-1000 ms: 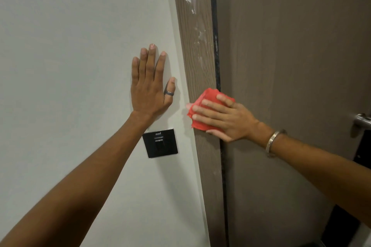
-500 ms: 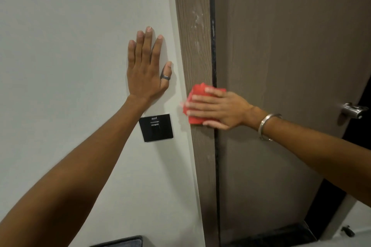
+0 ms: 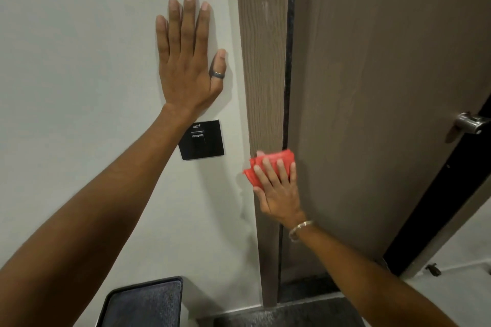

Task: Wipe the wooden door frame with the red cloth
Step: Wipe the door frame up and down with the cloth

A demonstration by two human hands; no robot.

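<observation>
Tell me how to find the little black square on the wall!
Start at the tall wooden door frame and look left onto the pale wall. Just below the wrist of the left hand pressed flat there sits the black square. It is the only dark, shiny plate on that wall.

Two bare hands show — the left hand (image 3: 186, 61) flat on the wall, and the right hand (image 3: 277, 191) pressing on one red cloth (image 3: 268, 164). One wooden door frame (image 3: 263, 61) runs top to bottom, with one brown door (image 3: 372, 87) beside it. One metal door handle (image 3: 470, 123) sits at the right edge. One black square wall plate (image 3: 203, 141) is on the white wall (image 3: 79, 61). One dark ring (image 3: 218, 75) is on the left thumb — one metal bangle (image 3: 299, 228) on the right wrist. One dark tray-like object (image 3: 143, 302) lies at the bottom.
</observation>
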